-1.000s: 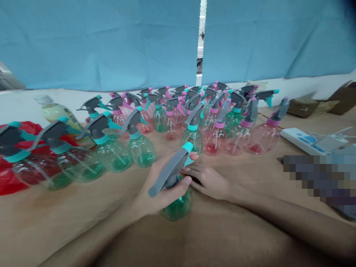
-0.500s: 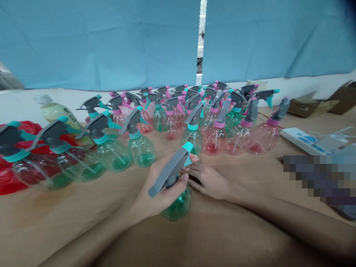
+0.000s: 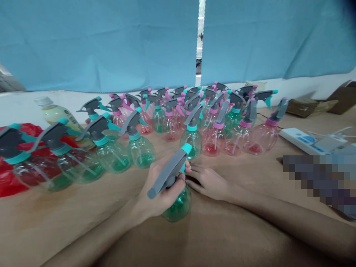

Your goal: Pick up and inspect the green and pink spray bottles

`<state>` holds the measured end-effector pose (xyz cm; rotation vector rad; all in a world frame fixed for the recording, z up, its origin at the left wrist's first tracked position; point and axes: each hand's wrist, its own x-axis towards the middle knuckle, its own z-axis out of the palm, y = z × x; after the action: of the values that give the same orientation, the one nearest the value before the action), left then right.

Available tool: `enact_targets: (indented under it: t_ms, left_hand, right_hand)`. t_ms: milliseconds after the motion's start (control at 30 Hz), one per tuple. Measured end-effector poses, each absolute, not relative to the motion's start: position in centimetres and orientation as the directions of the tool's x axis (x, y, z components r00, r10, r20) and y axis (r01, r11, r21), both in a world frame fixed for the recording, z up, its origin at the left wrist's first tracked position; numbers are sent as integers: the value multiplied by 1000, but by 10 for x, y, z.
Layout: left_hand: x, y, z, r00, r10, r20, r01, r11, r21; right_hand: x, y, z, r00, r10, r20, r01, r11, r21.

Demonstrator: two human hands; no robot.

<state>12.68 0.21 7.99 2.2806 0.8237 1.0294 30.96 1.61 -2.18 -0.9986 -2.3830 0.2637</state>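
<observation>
My left hand (image 3: 160,189) is wrapped around the neck of a green spray bottle (image 3: 179,205) with a grey head and turquoise nozzle. Its index finger curls over the turquoise trigger (image 3: 183,167). The bottle stands close in front of me, green liquid in its base. Just right of it, my right hand (image 3: 208,181) lies low with fingers stretched toward the bottle; their tips are partly hidden, and I cannot tell whether they touch it. Beyond the hands stand another green spray bottle (image 3: 191,142) and a pink spray bottle (image 3: 213,142).
Several more green and pink spray bottles fill the back and left of the wooden table (image 3: 116,200). A red plastic bag (image 3: 11,181) and a white-capped bottle (image 3: 57,113) are at left. At right are a white power strip (image 3: 296,139) and a cardboard box (image 3: 308,106).
My left index finger has drawn in toward the bottle's neck, and the trigger sits closer to it. My right hand and the other bottles stay put apart from a slight camera shift.
</observation>
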Motion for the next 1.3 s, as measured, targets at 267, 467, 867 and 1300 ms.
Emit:
enact_targets:
  t_ms: [267, 467, 867, 1300]
  left_hand:
    - [126, 3, 70, 527, 761, 377, 373, -606, 703]
    - [128, 2, 70, 490, 783, 382, 391, -589, 707]
    - [122, 16, 61, 394, 810, 435, 452, -583, 675]
    - [117, 51, 70, 394, 827, 401, 295, -527, 797]
  right_hand:
    - [308, 17, -24, -578, 703, 414, 597, 710, -373]
    - [309, 17, -23, -559, 716, 418, 594, 698, -401]
    - [314, -11, 6, -305, 763, 570, 492, 639, -591]
    - [261, 0, 27, -253, 822, 510, 676, 527, -514]
